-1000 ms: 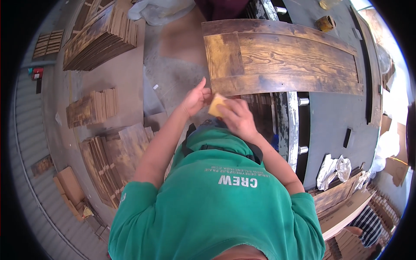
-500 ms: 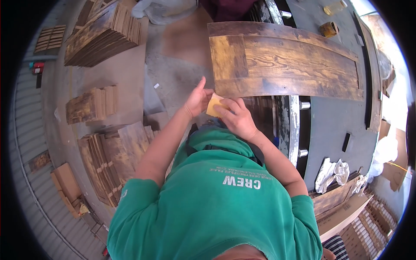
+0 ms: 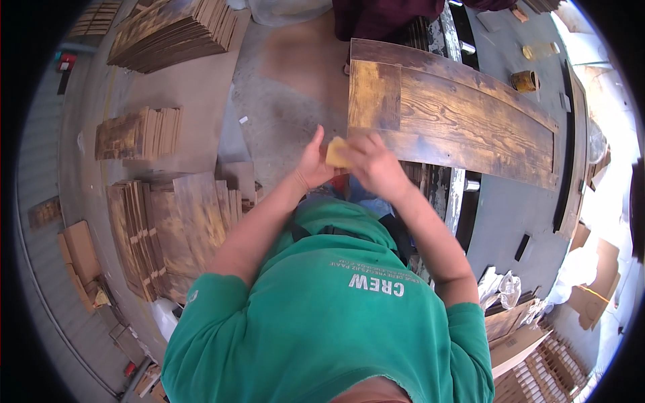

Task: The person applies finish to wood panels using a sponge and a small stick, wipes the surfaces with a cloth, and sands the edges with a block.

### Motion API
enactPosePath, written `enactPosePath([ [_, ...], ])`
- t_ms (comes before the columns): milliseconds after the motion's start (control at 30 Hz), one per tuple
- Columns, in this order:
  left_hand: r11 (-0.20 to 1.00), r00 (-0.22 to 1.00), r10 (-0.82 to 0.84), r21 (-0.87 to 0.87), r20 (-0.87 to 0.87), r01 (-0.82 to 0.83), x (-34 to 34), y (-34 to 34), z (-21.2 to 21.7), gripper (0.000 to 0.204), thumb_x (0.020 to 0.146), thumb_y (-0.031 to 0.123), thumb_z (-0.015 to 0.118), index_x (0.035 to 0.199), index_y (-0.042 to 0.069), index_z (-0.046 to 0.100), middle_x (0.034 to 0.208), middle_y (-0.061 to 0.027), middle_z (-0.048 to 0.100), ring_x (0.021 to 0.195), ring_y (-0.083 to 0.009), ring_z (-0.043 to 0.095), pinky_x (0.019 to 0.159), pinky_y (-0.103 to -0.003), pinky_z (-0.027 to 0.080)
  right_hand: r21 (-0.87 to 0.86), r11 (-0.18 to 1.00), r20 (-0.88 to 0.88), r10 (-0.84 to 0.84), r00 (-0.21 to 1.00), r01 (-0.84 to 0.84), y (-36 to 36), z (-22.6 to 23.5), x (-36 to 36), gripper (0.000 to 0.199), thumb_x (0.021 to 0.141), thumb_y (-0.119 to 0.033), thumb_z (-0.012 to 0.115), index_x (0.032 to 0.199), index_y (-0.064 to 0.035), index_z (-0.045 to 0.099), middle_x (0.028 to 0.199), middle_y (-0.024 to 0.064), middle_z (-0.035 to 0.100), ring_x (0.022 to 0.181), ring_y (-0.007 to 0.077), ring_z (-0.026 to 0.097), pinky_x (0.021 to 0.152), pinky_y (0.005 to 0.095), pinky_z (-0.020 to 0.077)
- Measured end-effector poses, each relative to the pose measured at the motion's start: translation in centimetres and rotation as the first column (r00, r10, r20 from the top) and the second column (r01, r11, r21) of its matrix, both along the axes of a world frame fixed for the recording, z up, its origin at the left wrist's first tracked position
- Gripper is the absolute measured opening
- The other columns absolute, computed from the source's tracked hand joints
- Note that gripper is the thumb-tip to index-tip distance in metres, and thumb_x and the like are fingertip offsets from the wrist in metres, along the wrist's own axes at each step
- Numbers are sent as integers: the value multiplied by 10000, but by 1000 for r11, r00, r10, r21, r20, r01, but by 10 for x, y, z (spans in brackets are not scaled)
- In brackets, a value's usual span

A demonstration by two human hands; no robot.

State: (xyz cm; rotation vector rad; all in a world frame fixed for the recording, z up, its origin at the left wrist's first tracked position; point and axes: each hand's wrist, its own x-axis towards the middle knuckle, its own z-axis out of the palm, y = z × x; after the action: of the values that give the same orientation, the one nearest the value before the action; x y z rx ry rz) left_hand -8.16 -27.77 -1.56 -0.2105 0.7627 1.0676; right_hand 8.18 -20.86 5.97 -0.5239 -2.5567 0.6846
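My right hand (image 3: 381, 173), slightly blurred, pinches a small yellow square of what looks like sandpaper (image 3: 338, 154) between thumb and fingers. Facing it from the left is my left hand (image 3: 313, 164), thumb raised and apart from the fingers, holding nothing I can see. Whether its fingertips touch the yellow square I cannot tell. Both hands are at the near left corner of a brown stained wooden panel (image 3: 463, 111) with a raised frame. My right fingers overlap the panel's near edge in view; contact is unclear.
The panel lies across a worn metal-edged support (image 3: 451, 201). On the grey surface to the right are an amber jar (image 3: 524, 81) and crumpled white plastic (image 3: 505, 293). Stacks of stained boards (image 3: 176, 33) stand on the left. A person in dark maroon clothing (image 3: 376, 19) is at the far side.
The view has shifted, so the panel sits further right and lower. My right hand has moved up toward the panel's corner with the yellow sandpaper. More of the maroon-clothed person shows.
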Motion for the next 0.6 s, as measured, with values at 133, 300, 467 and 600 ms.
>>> enactPosePath([
  [133, 991, 977, -7, 132, 214, -22, 2, -11, -22, 1003, 822, 799, 256, 1269, -70, 483, 1239, -236, 554, 1187, -399, 500, 1013, -481, 369, 174, 985, 139, -5, 990, -19, 49, 16, -34, 361, 656, -40, 669, 1013, -85, 670, 1087, 94, 597, 1001, 298, 548, 811, 352, 518],
  [300, 973, 907, 184, 61, 379, -223, 13, -24, -25, 959, 838, 779, 257, 1293, -36, 477, 1256, -232, 546, 1185, -405, 501, 995, -488, 384, 33, 963, 195, 257, 947, -268, 44, 24, -33, 337, 623, -39, 661, 957, -73, 683, 1040, 76, 627, 1001, 275, 548, 833, 344, 511],
  [467, 976, 947, 165, 92, 276, -197, 18, -25, -31, 910, 869, 742, 247, 1286, -30, 490, 1260, -243, 545, 1191, -410, 497, 1008, -497, 374, 133, 963, 195, 206, 959, -234, 85, 25, -63, 257, 621, -26, 659, 872, -65, 694, 1012, 60, 628, 1002, 268, 548, 846, 350, 505],
  [600, 987, 961, 155, 4, 229, -160, 17, -23, -27, 892, 891, 713, 238, 1243, -57, 515, 1259, -256, 545, 1191, -426, 495, 1018, -498, 371, -19, 863, 314, 485, 816, -505, 88, 27, -54, 302, 651, -17, 642, 942, -70, 699, 1007, 60, 625, 1003, 262, 542, 860, 335, 491],
])
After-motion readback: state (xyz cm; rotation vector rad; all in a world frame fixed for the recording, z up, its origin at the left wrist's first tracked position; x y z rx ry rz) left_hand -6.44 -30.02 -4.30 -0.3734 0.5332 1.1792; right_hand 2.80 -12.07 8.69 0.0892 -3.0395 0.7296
